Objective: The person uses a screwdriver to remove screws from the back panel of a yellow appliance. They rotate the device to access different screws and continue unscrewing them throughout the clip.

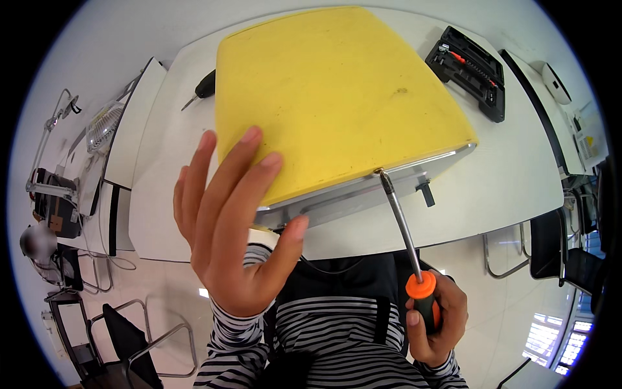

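Observation:
A yellow box-shaped casing [337, 91] with a metal lower edge sits on the white table [518, 175]; a small black part [426, 194] sticks out from its front. My left hand [233, 227] has its fingers apart over the casing's left front corner, fingertips on or just above it, holding nothing. My right hand [434, 324] grips an orange-and-black screwdriver [402, 225]; its tip is at a small screw or hole [379, 171] on the casing's front edge, though I cannot tell whether it is seated.
An open black tool case [484, 91] lies back right, and a black-handled tool [206, 85] back left. Chairs [543, 246] stand right and lower left. At far left are a fan [103, 126], a jointed lamp arm [48, 129] and another person [48, 262].

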Tool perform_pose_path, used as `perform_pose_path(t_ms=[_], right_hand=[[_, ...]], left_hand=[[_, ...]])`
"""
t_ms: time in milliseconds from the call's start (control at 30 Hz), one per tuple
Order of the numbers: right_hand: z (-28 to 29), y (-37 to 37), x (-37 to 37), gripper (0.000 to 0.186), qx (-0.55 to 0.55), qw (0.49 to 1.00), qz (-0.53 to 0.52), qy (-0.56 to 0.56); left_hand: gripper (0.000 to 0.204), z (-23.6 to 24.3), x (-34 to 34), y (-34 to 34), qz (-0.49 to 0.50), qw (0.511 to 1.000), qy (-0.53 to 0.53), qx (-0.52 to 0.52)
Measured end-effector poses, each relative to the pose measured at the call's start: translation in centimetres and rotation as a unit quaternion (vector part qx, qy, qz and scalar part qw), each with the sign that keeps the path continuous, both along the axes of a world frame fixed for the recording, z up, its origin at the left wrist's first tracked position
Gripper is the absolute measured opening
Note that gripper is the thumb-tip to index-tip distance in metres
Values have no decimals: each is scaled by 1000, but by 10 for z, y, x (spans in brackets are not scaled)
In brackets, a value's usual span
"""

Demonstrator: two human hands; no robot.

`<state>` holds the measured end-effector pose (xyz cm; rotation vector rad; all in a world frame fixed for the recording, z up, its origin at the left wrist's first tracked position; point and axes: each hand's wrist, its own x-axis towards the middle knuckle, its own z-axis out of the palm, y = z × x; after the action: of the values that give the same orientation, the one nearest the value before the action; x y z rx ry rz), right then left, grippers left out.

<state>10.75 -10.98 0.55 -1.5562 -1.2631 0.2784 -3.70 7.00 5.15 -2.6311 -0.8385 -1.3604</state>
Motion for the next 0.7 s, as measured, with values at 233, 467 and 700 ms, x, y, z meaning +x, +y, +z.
perform_pose_path(t_ms=[233, 467, 700], right_hand=[[1, -1, -2, 41, -20, 1000, 1, 0], [11, 0, -2, 39, -28, 995, 44, 88], [14, -3, 8, 40, 13, 599, 280, 751]], left_hand=[[46, -2, 1, -12, 41, 999, 24, -6], [41, 0, 0, -13, 26, 1000, 16, -1], [28, -11, 6, 3, -45, 993, -104, 19]])
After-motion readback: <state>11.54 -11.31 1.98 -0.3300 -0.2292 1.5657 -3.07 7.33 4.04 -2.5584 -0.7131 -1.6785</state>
